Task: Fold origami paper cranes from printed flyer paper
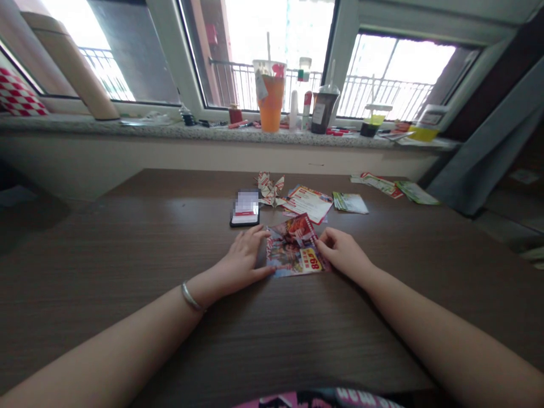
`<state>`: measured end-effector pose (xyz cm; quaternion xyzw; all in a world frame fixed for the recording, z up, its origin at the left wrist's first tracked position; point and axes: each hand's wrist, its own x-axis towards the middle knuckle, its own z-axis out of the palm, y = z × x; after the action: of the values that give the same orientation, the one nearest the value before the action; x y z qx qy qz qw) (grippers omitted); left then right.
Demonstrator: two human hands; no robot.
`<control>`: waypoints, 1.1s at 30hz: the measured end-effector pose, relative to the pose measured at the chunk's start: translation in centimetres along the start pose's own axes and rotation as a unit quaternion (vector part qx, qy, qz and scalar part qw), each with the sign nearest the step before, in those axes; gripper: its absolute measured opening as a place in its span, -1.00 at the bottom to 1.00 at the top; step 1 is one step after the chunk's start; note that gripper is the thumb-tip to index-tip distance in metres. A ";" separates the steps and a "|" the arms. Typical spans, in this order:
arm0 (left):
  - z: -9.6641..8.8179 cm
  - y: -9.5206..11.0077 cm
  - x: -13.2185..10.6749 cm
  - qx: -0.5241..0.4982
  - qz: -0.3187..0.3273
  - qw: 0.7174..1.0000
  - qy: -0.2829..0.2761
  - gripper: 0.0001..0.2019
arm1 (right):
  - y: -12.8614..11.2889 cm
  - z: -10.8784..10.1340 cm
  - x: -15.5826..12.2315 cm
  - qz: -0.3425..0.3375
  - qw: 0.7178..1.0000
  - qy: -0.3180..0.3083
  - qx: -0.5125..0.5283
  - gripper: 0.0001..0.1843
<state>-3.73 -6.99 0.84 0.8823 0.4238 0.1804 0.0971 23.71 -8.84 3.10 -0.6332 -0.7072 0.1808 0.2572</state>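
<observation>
A colourful printed flyer [293, 252] lies on the table between my hands, with a yellow "68" patch near its lower right. Its upper part looks folded or creased at a slant. My left hand [246, 252] rests at its left edge, fingers stretched out, the thumb on the lower left corner. At the right edge my right hand [342, 252] has its fingers curled, with thumb and forefinger pinching the paper. Just beyond sit a phone [245, 208] with a lit screen, folded paper figures [271, 190] with red stripes, and a stack of printed sheets [311, 204].
Green-and-white leaflets [350, 203] lie right of the sheets, and more leaflets [380, 184] are at the table's far right. The stone windowsill [170, 129] behind carries an orange drink cup [271, 102], a dark drink cup [324, 110] and a tall cardboard tube [74, 68].
</observation>
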 end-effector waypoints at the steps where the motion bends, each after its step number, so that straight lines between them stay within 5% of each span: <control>1: -0.1 0.1 0.0 0.003 0.010 1.000 -0.004 -0.30 | 0.0 -0.2 0.0 0.012 1.000 0.000 -0.021 -0.79; 8: -0.8 0.9 0.3 0.054 0.158 0.985 -0.050 -0.52 | -0.1 -0.8 0.4 0.062 0.990 -0.018 -0.122 -0.80; 15: -1.0 1.0 0.6 0.031 0.194 0.978 -0.067 -0.57 | 0.4 -0.4 0.5 0.039 0.989 -0.044 -0.139 -0.82; 18: -1.3 1.2 0.6 0.011 0.195 0.979 -0.066 -0.72 | 0.6 -0.3 0.5 -0.041 0.988 -0.005 -0.146 -0.88; 21: -1.6 1.5 0.5 0.009 0.184 0.980 -0.075 -0.79 | 0.7 -0.3 0.5 -0.187 0.970 0.026 -0.151 -0.64; 25: -1.7 1.7 0.4 0.018 0.156 0.985 -0.075 -0.76 | 0.8 0.0 0.2 -0.335 0.931 -0.039 -0.139 -0.41; 33: -1.6 1.6 0.5 0.036 0.143 0.987 -0.068 -0.47 | 0.2 -0.3 -0.4 -0.368 0.912 -0.155 -0.092 -0.38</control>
<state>-2.92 -7.60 2.96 0.9471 0.2915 0.1167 0.0666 24.03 -9.19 3.15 -0.3126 -0.9347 0.1039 0.1332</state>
